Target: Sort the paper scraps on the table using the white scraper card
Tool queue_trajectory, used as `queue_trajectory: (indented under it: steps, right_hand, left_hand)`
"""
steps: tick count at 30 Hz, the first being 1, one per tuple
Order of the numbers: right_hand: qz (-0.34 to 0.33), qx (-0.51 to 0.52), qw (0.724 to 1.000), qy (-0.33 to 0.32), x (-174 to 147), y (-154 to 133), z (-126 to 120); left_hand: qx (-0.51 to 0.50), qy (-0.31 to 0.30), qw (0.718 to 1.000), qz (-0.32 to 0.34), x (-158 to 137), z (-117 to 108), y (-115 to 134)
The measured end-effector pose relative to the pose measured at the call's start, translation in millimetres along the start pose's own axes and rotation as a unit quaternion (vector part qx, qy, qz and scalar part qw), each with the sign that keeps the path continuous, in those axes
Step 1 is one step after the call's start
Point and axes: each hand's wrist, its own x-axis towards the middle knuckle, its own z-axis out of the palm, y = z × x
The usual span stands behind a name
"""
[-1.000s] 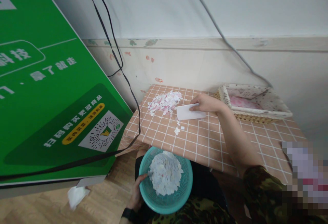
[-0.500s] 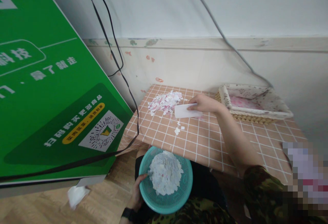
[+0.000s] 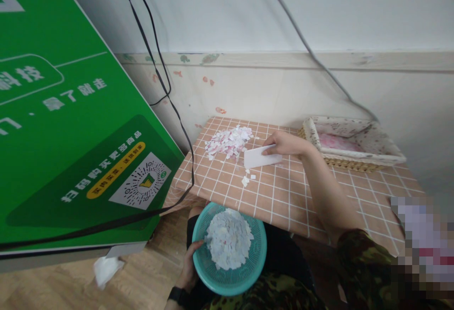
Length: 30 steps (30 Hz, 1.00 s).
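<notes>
My right hand (image 3: 283,143) is closed on a flat white card (image 3: 260,156), held low over the checked tablecloth. Just left of the card lies a heap of white and pinkish paper scraps (image 3: 229,142), and a few loose scraps (image 3: 246,180) sit in front of it. Below the table edge, my left hand (image 3: 190,265) grips the rim of a round teal plastic basket (image 3: 260,262) at its left side, the thumb over the rim. Inside the basket is a mound of pale paper scraps (image 3: 230,239).
A lined wicker basket (image 3: 358,156) with pink bits inside stands on the table (image 3: 283,201) at the back right. To the left rises a green panel (image 3: 71,135) with a black strap (image 3: 173,111) hanging beside it. A white bag (image 3: 107,270) lies on the floor.
My right hand has shifted slightly right with the card, which is now tilted a little differently, a small gap from the heap. My left hand and the teal basket stay put.
</notes>
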Motion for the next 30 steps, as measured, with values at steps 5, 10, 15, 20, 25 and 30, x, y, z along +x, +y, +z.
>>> queue_trajectory:
  steps: [5,10,15,20,25,30]
  right_hand:
    - [0.023,0.002,1.0,0.013,0.0,1.2,-0.5]
    - [-0.001,0.008,1.0,0.01,6.3,7.9,4.5]
    - [0.005,0.022,0.999,-0.035,4.9,11.7,5.0]
    - [0.011,0.038,0.999,-0.036,1.4,7.7,1.9]
    - [0.023,0.036,0.998,-0.037,1.8,8.7,5.6]
    - [0.039,-0.005,0.999,-0.016,-16.8,-4.8,16.1]
  left_hand:
    - [0.004,0.016,1.0,-0.003,-0.9,2.1,0.6]
    - [0.0,0.008,1.0,-0.001,-0.4,1.7,-0.6]
    - [0.004,0.016,1.0,0.002,-2.6,3.1,0.2]
    - [0.009,-0.001,1.0,0.004,-2.7,3.3,0.5]
    - [0.015,-0.021,1.0,0.008,1.9,0.6,-2.2]
    - [0.027,-0.043,0.999,0.002,2.8,-0.4,-2.7]
